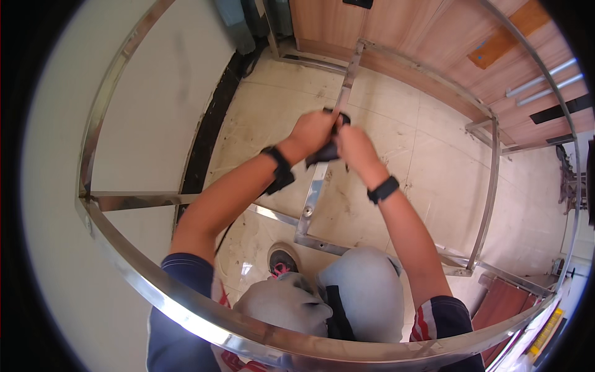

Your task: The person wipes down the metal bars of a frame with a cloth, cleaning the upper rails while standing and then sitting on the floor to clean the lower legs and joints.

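My left hand [314, 131] and my right hand [357, 148] are close together over the middle bar of a stainless steel tube frame [315, 188]. Both hands are closed on a black item [325, 153], part of which shows below the left hand and part above, between them. It is blurred and half hidden by my fingers, so I cannot tell what it is. The bar runs beneath it and ends in a corner near my knees, with a round hole [307, 211] close to that end. Each wrist wears a black band.
A thick steel rail [297, 342] curves across in front of my body. Wood-grain panels [404, 28] stand behind the frame, and a white wall [139, 139] with a black skirting [204, 135] rises at left. My shoe [282, 258] rests on the tiled floor [372, 204]. A reddish-brown board [504, 307] lies at lower right.
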Available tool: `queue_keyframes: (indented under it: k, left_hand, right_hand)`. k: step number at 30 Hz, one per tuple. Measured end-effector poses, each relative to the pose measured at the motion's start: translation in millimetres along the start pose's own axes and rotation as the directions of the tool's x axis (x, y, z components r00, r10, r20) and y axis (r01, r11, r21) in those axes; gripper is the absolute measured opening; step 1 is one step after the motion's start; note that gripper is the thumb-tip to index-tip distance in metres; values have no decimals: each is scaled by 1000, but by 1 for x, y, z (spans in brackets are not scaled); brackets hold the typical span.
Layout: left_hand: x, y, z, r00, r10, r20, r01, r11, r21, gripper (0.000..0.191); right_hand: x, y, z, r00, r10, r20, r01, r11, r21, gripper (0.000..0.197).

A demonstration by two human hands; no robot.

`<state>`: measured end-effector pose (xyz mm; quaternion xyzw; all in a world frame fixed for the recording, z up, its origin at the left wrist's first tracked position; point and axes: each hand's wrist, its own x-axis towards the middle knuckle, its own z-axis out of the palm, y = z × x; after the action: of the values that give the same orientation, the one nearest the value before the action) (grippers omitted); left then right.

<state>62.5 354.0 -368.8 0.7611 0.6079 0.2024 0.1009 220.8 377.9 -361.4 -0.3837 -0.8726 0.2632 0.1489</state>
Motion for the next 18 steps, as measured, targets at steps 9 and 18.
queue_keyframes:
  k: [9, 18]
  left_hand:
    - [-58, 19, -13, 1000, 5, 8, -5, 1000, 15, 30]
    - [93, -14, 10, 981, -170, -90, 181, 974, 134, 24]
  right_hand:
    - [-49, -38, 5, 985, -51, 166, 49, 999, 17, 41]
    - [68, 33, -10, 958, 89, -274, -108, 992, -57, 10]
